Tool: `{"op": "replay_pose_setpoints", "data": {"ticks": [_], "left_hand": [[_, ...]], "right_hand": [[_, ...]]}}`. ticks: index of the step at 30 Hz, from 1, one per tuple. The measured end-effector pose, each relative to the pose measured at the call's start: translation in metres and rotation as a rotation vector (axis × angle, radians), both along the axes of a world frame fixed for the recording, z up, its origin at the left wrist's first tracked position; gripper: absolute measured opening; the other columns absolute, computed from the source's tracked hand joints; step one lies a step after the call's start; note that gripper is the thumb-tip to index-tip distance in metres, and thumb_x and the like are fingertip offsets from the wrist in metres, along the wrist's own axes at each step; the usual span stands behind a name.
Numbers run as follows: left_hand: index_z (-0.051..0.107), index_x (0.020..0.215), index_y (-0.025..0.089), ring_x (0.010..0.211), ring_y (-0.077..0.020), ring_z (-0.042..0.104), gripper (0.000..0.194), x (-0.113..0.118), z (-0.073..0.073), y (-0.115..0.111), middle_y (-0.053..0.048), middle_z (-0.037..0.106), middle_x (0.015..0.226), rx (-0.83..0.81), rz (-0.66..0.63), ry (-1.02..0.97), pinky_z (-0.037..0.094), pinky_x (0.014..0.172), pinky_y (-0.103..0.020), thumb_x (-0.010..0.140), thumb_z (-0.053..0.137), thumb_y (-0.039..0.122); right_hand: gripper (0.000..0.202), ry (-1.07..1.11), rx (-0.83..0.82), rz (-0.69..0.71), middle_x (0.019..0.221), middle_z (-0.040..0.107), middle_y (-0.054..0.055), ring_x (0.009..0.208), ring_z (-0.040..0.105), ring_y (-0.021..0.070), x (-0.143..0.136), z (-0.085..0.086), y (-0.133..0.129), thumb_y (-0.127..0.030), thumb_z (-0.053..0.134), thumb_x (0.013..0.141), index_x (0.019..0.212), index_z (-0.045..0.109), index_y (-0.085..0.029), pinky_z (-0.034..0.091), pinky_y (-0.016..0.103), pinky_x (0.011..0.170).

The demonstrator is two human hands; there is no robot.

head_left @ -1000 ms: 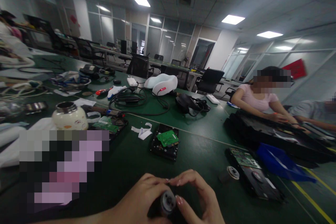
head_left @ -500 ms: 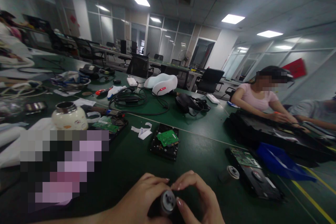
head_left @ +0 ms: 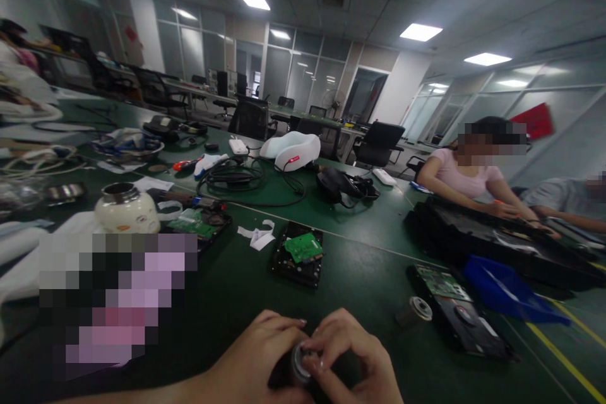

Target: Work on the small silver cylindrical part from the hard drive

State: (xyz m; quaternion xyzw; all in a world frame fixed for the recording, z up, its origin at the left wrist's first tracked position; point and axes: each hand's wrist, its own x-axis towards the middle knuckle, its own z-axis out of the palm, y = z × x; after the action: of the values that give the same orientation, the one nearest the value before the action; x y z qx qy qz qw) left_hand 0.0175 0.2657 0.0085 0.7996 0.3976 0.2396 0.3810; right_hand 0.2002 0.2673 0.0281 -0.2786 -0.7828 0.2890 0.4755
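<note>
At the bottom centre, my left hand (head_left: 255, 356) is wrapped round a small metal cylinder (head_left: 298, 367) with a grey round end facing up. My right hand (head_left: 357, 353) is closed, its thumb and fingertips pinched together over that end, covering much of it. Whether a smaller part lies between those fingertips is hidden. To the right, a similar cylinder (head_left: 417, 310) stands on the green table (head_left: 360, 278), beside an opened hard drive (head_left: 461, 312) with a green board. Another hard drive (head_left: 299, 255) with a green circuit board lies just beyond my hands.
Left are a cream jar (head_left: 127, 211), a blurred-out pinkish item (head_left: 127, 303) and another drive with a board (head_left: 196, 224). Further back lie black cables (head_left: 231, 177), a white neck pillow (head_left: 298, 151) and a black strap (head_left: 345, 186). Right, a person (head_left: 466, 177) works behind a blue tray (head_left: 509, 290).
My right thumb and fingers have moved left onto the cylinder's grey end and closed there; before, they were apart beside it. My left hand keeps its hold.
</note>
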Motion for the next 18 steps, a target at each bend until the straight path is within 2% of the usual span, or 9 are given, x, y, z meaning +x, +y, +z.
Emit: {"op": "replay_pose_setpoints", "data": {"ticks": [4,7,10,14,18], "left_hand": [[0.068,0.109,0.018,0.118,-0.0296,0.054,0.050,-0.001,0.000,0.001,-0.009,0.066,0.123,-0.018,0.000,0.021,0.041,0.100,-0.040,0.066,0.086,0.034],[0.069,0.109,0.018,0.119,-0.0313,0.053,0.052,-0.002,0.000,0.000,-0.010,0.065,0.125,-0.018,0.012,0.040,0.041,0.099,-0.042,0.064,0.086,0.038],[0.069,0.109,0.018,0.118,-0.0322,0.053,0.051,-0.001,0.001,-0.001,-0.011,0.063,0.127,-0.006,0.017,0.059,0.041,0.099,-0.043,0.066,0.085,0.039],[0.068,0.111,0.017,0.119,-0.0325,0.053,0.052,-0.001,0.002,0.000,-0.012,0.063,0.127,0.003,0.004,0.089,0.041,0.099,-0.044,0.067,0.084,0.040],[0.068,0.111,0.015,0.119,-0.0316,0.052,0.052,-0.002,0.002,0.001,-0.013,0.063,0.128,-0.003,0.002,0.101,0.041,0.100,-0.043,0.069,0.083,0.040]], "right_hand": [[0.017,0.048,-0.057,-0.152,0.073,0.070,0.002,0.073,0.068,0.0180,0.006,-0.003,0.007,-0.009,0.068,0.078,0.069,0.061,-0.022,0.056,0.028,0.067],[0.010,-0.054,-0.170,-0.259,0.078,0.070,0.004,0.078,0.070,0.0216,0.014,-0.011,0.019,-0.016,0.069,0.079,0.072,0.063,-0.020,0.056,0.034,0.073],[0.005,-0.208,-0.228,-0.244,0.083,0.071,0.005,0.083,0.069,0.0239,0.020,-0.021,0.027,-0.015,0.068,0.080,0.078,0.067,-0.020,0.055,0.039,0.077],[0.014,-0.284,-0.237,-0.225,0.094,0.072,0.006,0.095,0.066,0.0250,0.024,-0.028,0.031,-0.012,0.069,0.078,0.088,0.070,-0.021,0.052,0.042,0.086],[0.007,-0.270,-0.258,-0.226,0.085,0.074,0.006,0.091,0.067,0.0250,0.025,-0.030,0.032,-0.014,0.070,0.078,0.080,0.071,-0.021,0.052,0.040,0.083]]}}
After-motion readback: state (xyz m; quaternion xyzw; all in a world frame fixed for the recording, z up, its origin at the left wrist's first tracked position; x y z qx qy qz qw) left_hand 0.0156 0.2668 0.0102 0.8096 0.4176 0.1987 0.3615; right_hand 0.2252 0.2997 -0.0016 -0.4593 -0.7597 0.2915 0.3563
